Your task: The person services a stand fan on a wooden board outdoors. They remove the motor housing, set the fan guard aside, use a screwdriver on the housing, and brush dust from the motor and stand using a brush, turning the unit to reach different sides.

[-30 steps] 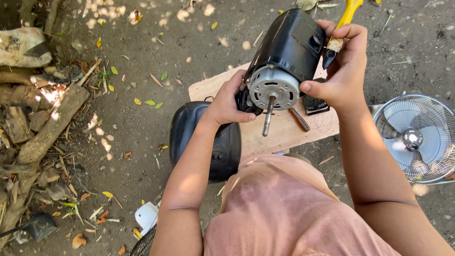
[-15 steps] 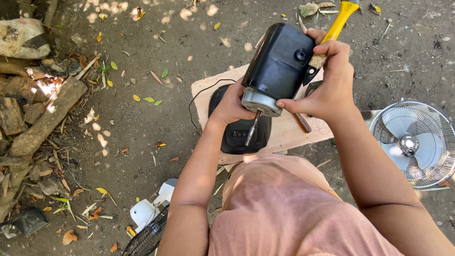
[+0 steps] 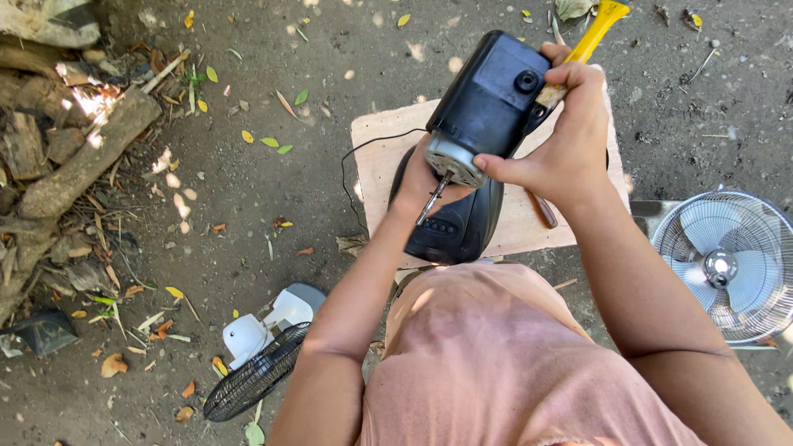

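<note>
I hold the black fan motor (image 3: 489, 99) above the wooden surface (image 3: 376, 157), long axis tilted, steel shaft (image 3: 433, 198) pointing down-left toward me. My left hand (image 3: 421, 183) cups its metal face; my right hand (image 3: 562, 140) grips its casing plus a yellow-handled tool (image 3: 596, 29).

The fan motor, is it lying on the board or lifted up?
Lifted: both hands, left hand and right hand, hold the fan motor above the wooden board.

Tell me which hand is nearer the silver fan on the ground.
Right. The right hand grips the black motor on the side towards the silver fan; the left hand holds the motor's far side.
</note>
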`<state>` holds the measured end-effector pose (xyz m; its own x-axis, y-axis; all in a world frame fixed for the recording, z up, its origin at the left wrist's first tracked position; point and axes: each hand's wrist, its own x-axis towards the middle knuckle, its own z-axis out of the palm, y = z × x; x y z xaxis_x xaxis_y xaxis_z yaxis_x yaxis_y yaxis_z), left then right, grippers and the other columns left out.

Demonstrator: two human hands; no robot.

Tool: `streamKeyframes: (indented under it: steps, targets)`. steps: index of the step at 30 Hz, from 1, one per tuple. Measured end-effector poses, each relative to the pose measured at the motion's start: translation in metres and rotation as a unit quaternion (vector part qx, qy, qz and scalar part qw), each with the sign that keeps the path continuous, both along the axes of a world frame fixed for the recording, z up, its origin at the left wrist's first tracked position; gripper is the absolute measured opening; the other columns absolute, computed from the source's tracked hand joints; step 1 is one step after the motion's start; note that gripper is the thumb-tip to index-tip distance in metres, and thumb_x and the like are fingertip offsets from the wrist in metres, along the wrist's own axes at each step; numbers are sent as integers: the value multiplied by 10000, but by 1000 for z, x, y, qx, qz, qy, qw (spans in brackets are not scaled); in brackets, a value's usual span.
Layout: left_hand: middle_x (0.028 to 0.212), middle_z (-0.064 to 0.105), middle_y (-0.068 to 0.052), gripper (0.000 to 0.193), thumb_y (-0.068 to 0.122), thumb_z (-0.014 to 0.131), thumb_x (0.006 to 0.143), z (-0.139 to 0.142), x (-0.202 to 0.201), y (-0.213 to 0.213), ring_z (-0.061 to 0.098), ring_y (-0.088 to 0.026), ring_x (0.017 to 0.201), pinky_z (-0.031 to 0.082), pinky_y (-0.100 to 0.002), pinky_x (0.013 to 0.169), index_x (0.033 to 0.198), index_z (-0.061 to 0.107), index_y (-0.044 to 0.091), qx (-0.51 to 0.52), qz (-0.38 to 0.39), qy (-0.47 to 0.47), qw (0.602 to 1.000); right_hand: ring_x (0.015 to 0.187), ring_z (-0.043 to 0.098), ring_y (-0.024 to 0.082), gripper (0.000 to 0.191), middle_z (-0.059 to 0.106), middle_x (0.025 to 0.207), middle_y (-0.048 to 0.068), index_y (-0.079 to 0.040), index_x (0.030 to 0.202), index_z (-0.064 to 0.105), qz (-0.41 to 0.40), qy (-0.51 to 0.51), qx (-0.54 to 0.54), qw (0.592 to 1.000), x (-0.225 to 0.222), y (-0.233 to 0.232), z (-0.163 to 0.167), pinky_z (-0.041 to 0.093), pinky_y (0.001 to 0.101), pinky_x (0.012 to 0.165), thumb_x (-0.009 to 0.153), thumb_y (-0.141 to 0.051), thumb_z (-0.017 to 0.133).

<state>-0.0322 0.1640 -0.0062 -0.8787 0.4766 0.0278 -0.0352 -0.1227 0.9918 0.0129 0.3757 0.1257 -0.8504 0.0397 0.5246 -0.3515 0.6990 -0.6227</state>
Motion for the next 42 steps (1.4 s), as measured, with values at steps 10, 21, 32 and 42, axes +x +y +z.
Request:
streamKeyframes:
  steps: [10,21,32,42]
  targets:
    - [1016,741,-85,579,124,919,664,17,26,24,705,-127,918,575,-283,838,1155,629,27,-82,239,73,965,1401,539,307,1009,504,1476,212,-18,1293,339,-5,0,-5,1000,5,-4,-1,427,373,1238,701,-268,1117]
    - [1005,734,2,303,-85,766,830,-17,-34,-53,656,-65,919,560,-271,806,1108,685,2,9,-36,-21,999,1387,471,180,986,413,1637,137,-164,1352,310,246,-101,-317,910,-24,22,-22,402,346,1216,656,-237,1004]
    - [912,707,50,271,-16,792,825,-8,-37,-55,567,-12,821,498,-225,699,1077,704,28,-68,-13,8,998,1276,507,163,865,491,1433,120,-185,1300,362,295,-116,-416,852,-40,25,-38,436,316,1171,700,-187,984]
    - [768,641,54,203,27,764,802,1,-34,-61,468,-10,640,375,-222,532,1002,730,38,-186,9,23,982,1287,542,232,859,505,1408,126,-170,1287,382,290,-103,-607,733,-38,11,-64,494,388,1147,711,-141,1018]
